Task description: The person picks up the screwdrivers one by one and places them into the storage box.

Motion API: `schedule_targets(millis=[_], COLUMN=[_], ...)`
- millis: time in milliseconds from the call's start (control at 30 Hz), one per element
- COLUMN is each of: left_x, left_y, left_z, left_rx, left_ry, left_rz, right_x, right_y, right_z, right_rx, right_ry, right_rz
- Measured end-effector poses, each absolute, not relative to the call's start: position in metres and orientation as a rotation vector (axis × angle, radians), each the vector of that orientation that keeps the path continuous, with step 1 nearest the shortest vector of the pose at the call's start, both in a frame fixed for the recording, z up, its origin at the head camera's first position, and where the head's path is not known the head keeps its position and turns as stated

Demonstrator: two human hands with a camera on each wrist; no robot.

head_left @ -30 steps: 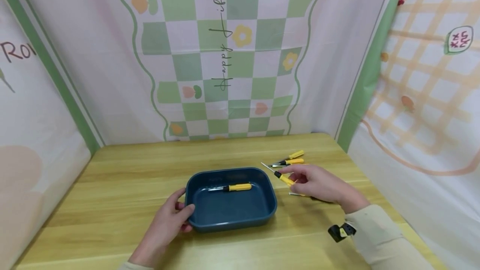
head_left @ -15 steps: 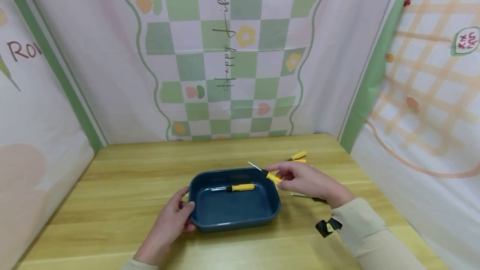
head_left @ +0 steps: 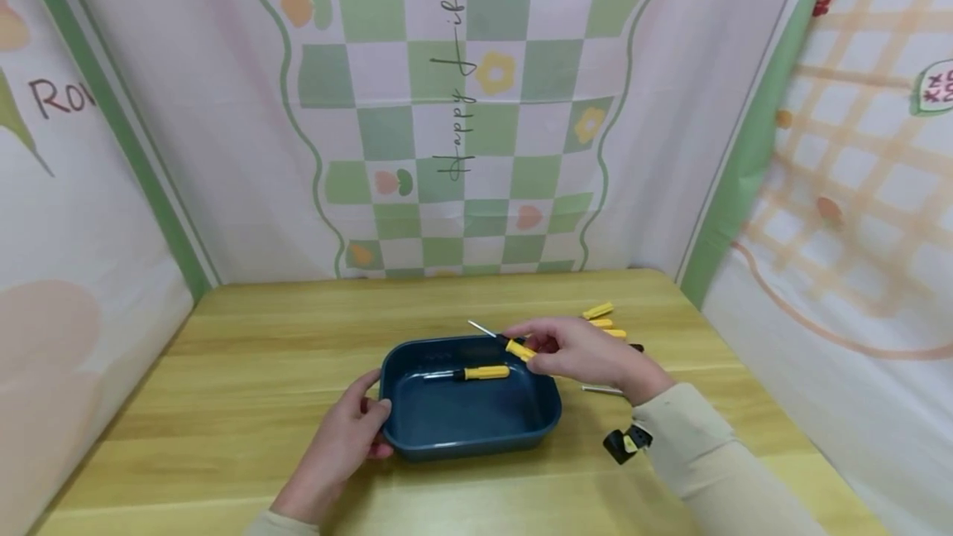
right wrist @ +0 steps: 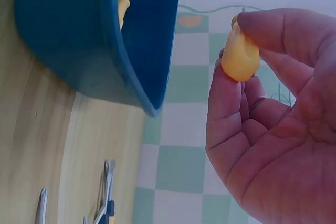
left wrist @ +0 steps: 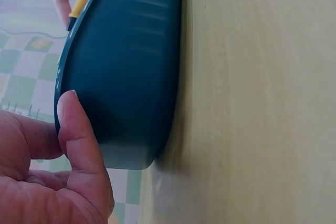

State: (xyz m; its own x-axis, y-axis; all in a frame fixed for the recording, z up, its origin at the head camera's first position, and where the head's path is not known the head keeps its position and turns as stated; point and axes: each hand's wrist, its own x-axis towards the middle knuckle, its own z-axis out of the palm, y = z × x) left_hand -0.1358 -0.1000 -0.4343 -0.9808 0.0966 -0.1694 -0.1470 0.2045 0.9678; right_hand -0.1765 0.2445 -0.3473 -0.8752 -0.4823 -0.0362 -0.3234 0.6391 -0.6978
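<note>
A dark blue rectangular tray [head_left: 476, 443] stands on the table, and my left hand [head_left: 348, 428] grips its left rim, thumb and fingers on either side of the wall. One screwdriver [head_left: 484, 372] with a yellow handle and black collar lies inside it. Over the tray's far right corner, my right hand [head_left: 577, 354] pinches a second yellow-handled screwdriver [head_left: 519, 350], its shaft pointing up and left. The right wrist view shows the butt of that yellow handle [right wrist: 241, 59] between thumb and fingers.
Several more screwdrivers [head_left: 599, 311] with yellow handles lie right of the tray, partly hidden by my right hand. A bare metal shaft [head_left: 601, 390] shows beside the right wrist. A patterned cloth [head_left: 476, 131] hangs behind the wooden table [head_left: 246, 370].
My right hand has carried the pinched screwdriver leftward from beside the other screwdrivers to above the tray's right end. The left hand keeps its hold on the rim.
</note>
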Motion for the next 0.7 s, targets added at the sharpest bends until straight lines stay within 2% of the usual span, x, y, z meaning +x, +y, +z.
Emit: schedule_targets(millis=[700], left_x=[-0.136], left_y=[-0.100], left_z=[-0.435], left_rx=[-0.041], left_ry=[2.274], left_rz=[1.873], right_x=[-0.187], right_y=[0.219], right_z=[-0.353], right_rx=[-0.741], right_ry=[2.577], right_rz=[-1.073])
